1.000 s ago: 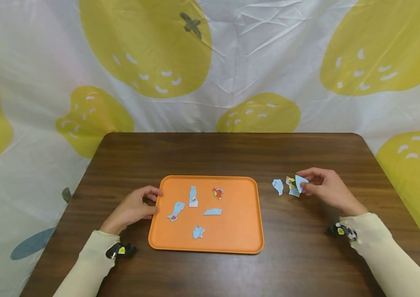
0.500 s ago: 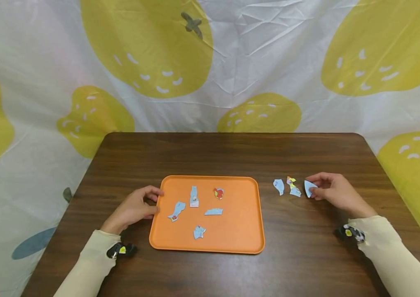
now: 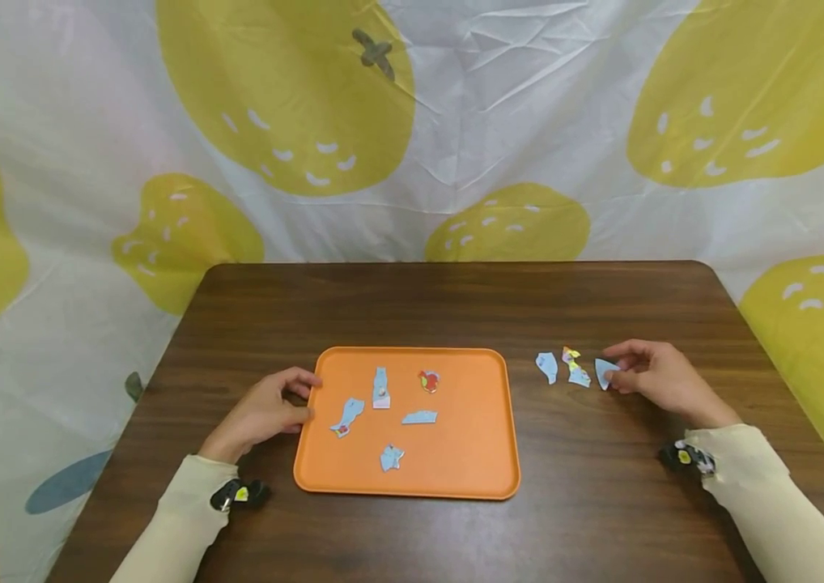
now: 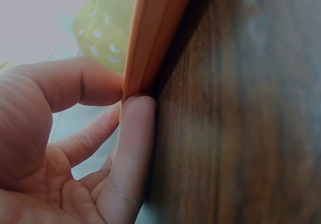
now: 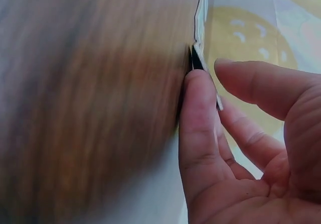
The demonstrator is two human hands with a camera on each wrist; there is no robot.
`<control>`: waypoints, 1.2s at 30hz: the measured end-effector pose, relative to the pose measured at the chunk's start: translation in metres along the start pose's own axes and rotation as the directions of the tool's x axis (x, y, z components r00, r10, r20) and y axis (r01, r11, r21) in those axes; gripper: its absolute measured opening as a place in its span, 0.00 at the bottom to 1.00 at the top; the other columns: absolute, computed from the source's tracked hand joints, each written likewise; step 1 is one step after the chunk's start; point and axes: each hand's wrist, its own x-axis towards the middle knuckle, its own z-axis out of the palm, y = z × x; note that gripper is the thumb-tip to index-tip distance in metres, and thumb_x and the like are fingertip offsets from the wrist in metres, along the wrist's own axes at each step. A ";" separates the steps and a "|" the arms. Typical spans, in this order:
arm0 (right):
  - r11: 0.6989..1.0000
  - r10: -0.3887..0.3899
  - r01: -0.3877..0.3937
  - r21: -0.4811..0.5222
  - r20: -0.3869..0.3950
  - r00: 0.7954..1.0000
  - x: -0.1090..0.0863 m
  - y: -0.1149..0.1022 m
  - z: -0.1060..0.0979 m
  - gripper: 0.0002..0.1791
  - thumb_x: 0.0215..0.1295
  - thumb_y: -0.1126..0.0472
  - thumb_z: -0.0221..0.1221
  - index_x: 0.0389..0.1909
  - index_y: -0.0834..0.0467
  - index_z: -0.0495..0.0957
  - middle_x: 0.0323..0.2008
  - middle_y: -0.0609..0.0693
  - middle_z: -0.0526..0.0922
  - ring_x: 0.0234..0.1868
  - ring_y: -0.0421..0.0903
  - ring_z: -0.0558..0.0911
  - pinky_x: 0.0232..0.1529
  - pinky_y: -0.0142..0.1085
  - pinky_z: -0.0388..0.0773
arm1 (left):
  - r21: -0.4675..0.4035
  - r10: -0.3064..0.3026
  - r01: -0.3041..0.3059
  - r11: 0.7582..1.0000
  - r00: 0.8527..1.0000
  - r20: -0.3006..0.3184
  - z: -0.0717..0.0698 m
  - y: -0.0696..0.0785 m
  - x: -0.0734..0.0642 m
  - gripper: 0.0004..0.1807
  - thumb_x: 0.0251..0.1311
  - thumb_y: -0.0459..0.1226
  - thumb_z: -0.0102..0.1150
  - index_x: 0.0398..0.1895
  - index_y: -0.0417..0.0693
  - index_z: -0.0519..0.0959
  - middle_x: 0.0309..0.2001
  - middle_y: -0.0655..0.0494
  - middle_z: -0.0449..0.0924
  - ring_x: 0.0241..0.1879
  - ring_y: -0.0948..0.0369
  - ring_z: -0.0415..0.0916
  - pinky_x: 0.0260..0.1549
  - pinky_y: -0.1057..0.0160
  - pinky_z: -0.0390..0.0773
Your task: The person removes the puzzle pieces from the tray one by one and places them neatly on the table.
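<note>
On the left, my left hand [image 3: 262, 409] pinches the side rim of an orange tray [image 3: 470, 453]; the left wrist view has fingertips on both sides of the rim. Several pale blue picture pieces lie in the tray, including a red-and-blue piece [image 3: 429, 380]. Right of the tray, my right hand [image 3: 656, 376] touches a pale blue triangular piece [image 3: 605, 373]. The right wrist view shows that piece [image 5: 200, 61] tilted, one end on the table and one fingertip against it, while the upper digit stands apart with a gap.
A blue piece [image 3: 546, 367] and a yellow-and-blue piece [image 3: 576, 368] lie on the brown table [image 3: 412, 308] beside the right hand. Behind the table hangs a white curtain [image 3: 339, 231] with yellow fruit prints.
My right hand drew the triangular piece rightward, away from the yellow-and-blue piece. Since then it has stayed in place while the piece has tipped flatter. My left hand has stayed on the rim.
</note>
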 end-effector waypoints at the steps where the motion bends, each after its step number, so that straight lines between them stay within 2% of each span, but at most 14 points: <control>1: 1.000 0.003 -0.003 -0.016 -0.005 1.000 -0.001 -0.001 -0.001 0.24 0.66 0.62 0.71 0.60 0.66 0.81 0.38 0.57 0.83 0.31 0.39 0.87 0.33 0.34 0.84 | 0.000 -0.003 0.003 1.000 1.000 0.003 0.000 0.000 0.000 0.24 0.61 0.30 0.71 0.62 0.47 0.80 0.55 0.41 0.77 0.40 0.55 0.81 0.37 0.57 0.88; 4: 0.999 0.009 -0.010 -0.042 -0.022 1.000 -0.002 -0.001 -0.003 0.23 0.67 0.59 0.71 0.59 0.65 0.81 0.36 0.56 0.84 0.30 0.40 0.86 0.32 0.35 0.82 | -0.005 -0.008 0.008 1.000 1.000 0.003 0.000 0.002 -0.001 0.24 0.61 0.30 0.70 0.62 0.47 0.80 0.54 0.41 0.76 0.39 0.55 0.81 0.37 0.56 0.88; 10: 0.997 -0.049 0.045 -0.061 -0.058 0.997 -0.004 -0.009 -0.007 0.21 0.66 0.62 0.71 0.57 0.66 0.81 0.34 0.56 0.85 0.28 0.43 0.86 0.30 0.36 0.83 | -0.003 0.000 0.000 1.000 1.000 0.002 0.000 0.003 -0.002 0.25 0.61 0.30 0.70 0.63 0.46 0.80 0.54 0.41 0.76 0.38 0.55 0.81 0.37 0.56 0.88; 15: 0.997 -0.062 0.058 -0.060 -0.081 0.995 -0.004 -0.018 -0.009 0.22 0.67 0.61 0.71 0.57 0.65 0.81 0.34 0.55 0.84 0.28 0.42 0.86 0.31 0.36 0.83 | -0.010 -0.002 0.002 1.000 1.000 0.005 0.000 0.004 -0.003 0.25 0.61 0.30 0.70 0.63 0.45 0.79 0.54 0.41 0.76 0.38 0.55 0.81 0.37 0.55 0.88; 21: 0.996 -0.088 0.087 -0.011 -0.068 0.994 -0.002 -0.031 -0.006 0.22 0.67 0.59 0.72 0.58 0.65 0.81 0.35 0.54 0.84 0.30 0.42 0.86 0.32 0.37 0.84 | -0.013 -0.003 0.003 1.000 1.000 0.005 0.001 0.003 -0.002 0.25 0.60 0.30 0.70 0.62 0.45 0.80 0.54 0.41 0.76 0.40 0.55 0.81 0.37 0.56 0.88; 28: 0.991 -0.134 0.133 -0.018 -0.062 0.989 0.002 -0.051 0.003 0.21 0.67 0.57 0.72 0.56 0.62 0.82 0.36 0.54 0.84 0.30 0.39 0.84 0.29 0.34 0.81 | -0.010 0.007 -0.007 1.000 1.000 0.007 0.000 0.003 -0.002 0.25 0.61 0.31 0.70 0.63 0.45 0.79 0.54 0.41 0.76 0.40 0.55 0.81 0.38 0.55 0.88; 34: 0.989 -0.150 0.150 0.007 -0.030 0.988 0.006 -0.067 0.013 0.20 0.68 0.58 0.71 0.57 0.60 0.82 0.37 0.55 0.85 0.29 0.49 0.85 0.25 0.36 0.80 | -0.012 0.012 -0.012 1.000 1.000 0.007 0.000 0.003 -0.002 0.25 0.60 0.30 0.70 0.62 0.45 0.80 0.54 0.41 0.77 0.40 0.55 0.82 0.37 0.55 0.88; 36: 0.986 -0.167 0.168 0.013 -0.025 0.986 0.008 -0.071 0.017 0.19 0.68 0.58 0.71 0.56 0.60 0.82 0.36 0.55 0.85 0.28 0.49 0.85 0.25 0.37 0.80 | -0.008 0.014 -0.014 1.000 1.000 0.005 0.000 0.003 -0.001 0.25 0.60 0.30 0.71 0.62 0.45 0.80 0.54 0.41 0.77 0.40 0.55 0.82 0.37 0.56 0.88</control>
